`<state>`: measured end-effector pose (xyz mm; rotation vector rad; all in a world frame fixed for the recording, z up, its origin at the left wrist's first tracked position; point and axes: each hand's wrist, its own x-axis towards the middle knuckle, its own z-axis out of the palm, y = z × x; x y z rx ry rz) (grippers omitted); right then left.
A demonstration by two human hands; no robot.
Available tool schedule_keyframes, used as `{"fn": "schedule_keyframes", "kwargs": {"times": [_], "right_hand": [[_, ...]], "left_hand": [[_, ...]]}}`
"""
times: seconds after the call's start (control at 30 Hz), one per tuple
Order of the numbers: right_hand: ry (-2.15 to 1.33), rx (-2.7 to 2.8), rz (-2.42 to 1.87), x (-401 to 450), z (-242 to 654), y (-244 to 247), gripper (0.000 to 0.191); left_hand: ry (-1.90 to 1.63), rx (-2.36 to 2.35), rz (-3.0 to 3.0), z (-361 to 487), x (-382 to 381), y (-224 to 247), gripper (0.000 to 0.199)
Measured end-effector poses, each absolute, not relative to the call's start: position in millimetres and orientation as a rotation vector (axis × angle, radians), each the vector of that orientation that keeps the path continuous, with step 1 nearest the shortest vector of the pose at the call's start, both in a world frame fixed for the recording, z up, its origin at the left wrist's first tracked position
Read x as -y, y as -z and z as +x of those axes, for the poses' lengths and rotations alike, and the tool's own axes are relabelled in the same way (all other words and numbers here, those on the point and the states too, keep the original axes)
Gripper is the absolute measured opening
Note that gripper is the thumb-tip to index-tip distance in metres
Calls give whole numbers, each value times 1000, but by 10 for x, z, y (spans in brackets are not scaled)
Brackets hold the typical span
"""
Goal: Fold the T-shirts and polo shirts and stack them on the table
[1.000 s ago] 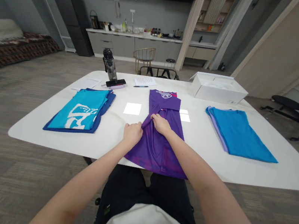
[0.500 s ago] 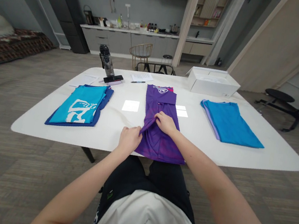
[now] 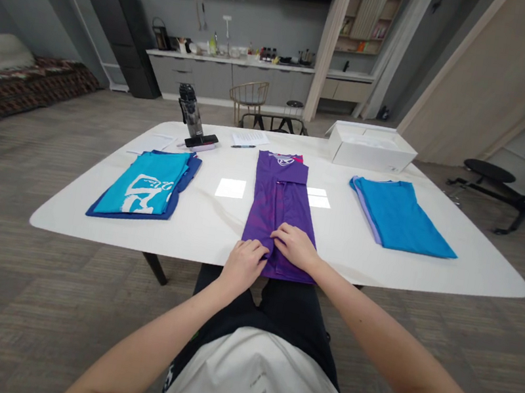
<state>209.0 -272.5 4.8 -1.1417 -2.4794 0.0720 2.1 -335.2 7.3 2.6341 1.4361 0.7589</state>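
Observation:
A purple T-shirt (image 3: 276,202) lies lengthwise on the table in front of me, its sides folded inward into a long strip. The collar, with a white print and some pink, points away from me. My left hand (image 3: 245,262) is closed on the cloth near the hem, at the shirt's lower left. My right hand (image 3: 295,246) pinches the fabric beside it, just right of the middle; its fingertips partly hide the cloth. The hem reaches the table's near edge.
On the white table (image 3: 197,232), folded turquoise and navy shirts (image 3: 145,184) lie left. A folded blue shirt (image 3: 403,215) over a lilac one lies right. Toward the back are a handheld vacuum (image 3: 190,115), a paper sheet (image 3: 250,137), a pen (image 3: 243,146) and a white box (image 3: 370,148).
Both hands have moved down toward the hem, the left one also to the right. The shirt's left edge, lifted before, now lies folded in and flatter. The view has shifted slightly.

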Motion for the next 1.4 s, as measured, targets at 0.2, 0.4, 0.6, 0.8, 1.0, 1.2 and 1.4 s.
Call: {"fn": "schedule_keyframes", "kwargs": {"times": [0.2, 0.4, 0.6, 0.8, 1.0, 1.2, 1.4], "right_hand": [[-141, 2557, -1163, 2804, 2314, -41, 17], [-214, 2565, -1200, 2865, 2387, -44, 21], [-354, 2567, -1185, 2963, 2462, 36, 27], [-397, 2552, -1224, 2989, 2470, 91, 31], [-594, 2474, -1131, 2886, 2661, -18, 34], [-557, 2518, -1218, 2656, 3199, -31, 41], [-849, 2467, -1208, 2682, 3432, -21, 31]], "left_hand": [[-690, -1385, 2596, 196, 3356, -36, 3], [-670, -1242, 2427, 307, 3413, -37, 17], [-569, -926, 2384, -5, 3281, -45, 26], [-460, -824, 2463, -383, 2846, 5, 49], [-358, -792, 2468, -542, 2570, -5, 58], [-269, -710, 2481, -747, 2431, -64, 59], [-291, -663, 2405, -761, 2410, -92, 28]]}}
